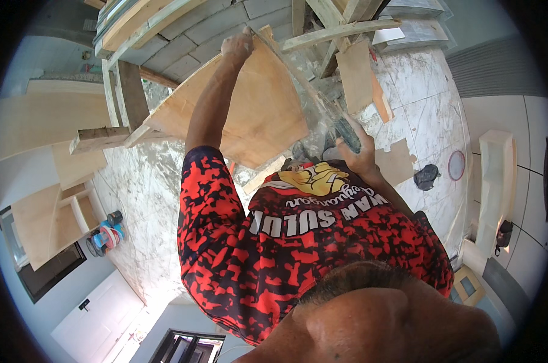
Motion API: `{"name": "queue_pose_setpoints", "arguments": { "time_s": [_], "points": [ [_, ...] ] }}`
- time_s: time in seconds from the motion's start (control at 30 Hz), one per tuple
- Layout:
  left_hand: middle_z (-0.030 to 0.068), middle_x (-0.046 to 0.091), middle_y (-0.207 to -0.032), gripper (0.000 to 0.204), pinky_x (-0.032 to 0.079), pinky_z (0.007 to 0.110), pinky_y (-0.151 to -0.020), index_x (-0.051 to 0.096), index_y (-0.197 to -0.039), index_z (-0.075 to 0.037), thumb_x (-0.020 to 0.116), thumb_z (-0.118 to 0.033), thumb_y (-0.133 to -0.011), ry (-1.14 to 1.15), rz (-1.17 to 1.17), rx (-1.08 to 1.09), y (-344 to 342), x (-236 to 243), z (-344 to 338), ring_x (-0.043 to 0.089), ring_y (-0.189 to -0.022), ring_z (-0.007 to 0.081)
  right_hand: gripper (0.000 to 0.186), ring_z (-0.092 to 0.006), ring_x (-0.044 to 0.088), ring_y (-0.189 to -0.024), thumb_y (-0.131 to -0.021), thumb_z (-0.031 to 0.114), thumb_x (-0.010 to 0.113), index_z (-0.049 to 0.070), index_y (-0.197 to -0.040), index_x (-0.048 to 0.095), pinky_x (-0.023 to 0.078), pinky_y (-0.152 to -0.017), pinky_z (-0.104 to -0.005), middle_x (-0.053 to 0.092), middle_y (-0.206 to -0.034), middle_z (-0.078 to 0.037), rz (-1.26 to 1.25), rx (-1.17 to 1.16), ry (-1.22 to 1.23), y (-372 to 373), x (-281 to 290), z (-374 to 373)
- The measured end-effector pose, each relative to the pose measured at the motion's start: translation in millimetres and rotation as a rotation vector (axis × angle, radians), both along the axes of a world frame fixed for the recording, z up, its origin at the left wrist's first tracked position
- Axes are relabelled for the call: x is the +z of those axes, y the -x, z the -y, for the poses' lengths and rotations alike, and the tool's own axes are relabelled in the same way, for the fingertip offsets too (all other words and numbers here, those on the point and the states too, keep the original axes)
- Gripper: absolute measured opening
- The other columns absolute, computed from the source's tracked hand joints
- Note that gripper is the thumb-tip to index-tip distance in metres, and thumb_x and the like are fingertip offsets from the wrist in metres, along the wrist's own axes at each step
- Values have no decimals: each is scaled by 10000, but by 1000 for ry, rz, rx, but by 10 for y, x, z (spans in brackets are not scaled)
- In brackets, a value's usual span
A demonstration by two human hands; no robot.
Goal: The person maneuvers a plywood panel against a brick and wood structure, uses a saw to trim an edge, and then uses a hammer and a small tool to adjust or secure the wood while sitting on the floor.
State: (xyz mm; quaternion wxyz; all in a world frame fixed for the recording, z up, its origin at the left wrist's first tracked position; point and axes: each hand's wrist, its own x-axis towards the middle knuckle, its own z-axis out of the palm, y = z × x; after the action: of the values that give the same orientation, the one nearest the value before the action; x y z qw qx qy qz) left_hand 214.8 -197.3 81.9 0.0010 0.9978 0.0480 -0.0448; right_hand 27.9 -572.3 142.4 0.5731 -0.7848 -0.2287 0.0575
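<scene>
My left hand (237,45) is stretched out and grips the far corner of a large tilted plywood panel (268,115). The panel rests on rough timber battens (98,139). My right hand (357,150) is closed around a dark hand-held power tool (345,130) at the panel's right edge, where a curved wooden strip (298,75) runs along it. Dust blurs the area near the tool. My red and black shirt fills the lower middle of the view.
Grey block wall (207,30) and crossed timber planks (340,27) lie beyond. Plywood offcuts (356,75) sit on the dusty white floor (141,199). Paint cans (107,233) stand at the left, a black bag (426,176) and a white shelf unit (498,181) at the right.
</scene>
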Motion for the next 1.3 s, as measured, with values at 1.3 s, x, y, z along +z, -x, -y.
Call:
{"name": "queue_pose_setpoints", "arguments": {
  "time_s": [1.3],
  "points": [
    [185, 661, -849, 425, 491, 469, -718, 637, -1008, -90, 597, -470, -824, 106, -71, -161, 505, 152, -157, 633, -852, 362, 525, -269, 654, -958, -792, 23, 589, -5, -1297, 450, 507, -818, -324, 638, -1053, -209, 0, 12, 53, 364, 439, 364]
  ]
}}
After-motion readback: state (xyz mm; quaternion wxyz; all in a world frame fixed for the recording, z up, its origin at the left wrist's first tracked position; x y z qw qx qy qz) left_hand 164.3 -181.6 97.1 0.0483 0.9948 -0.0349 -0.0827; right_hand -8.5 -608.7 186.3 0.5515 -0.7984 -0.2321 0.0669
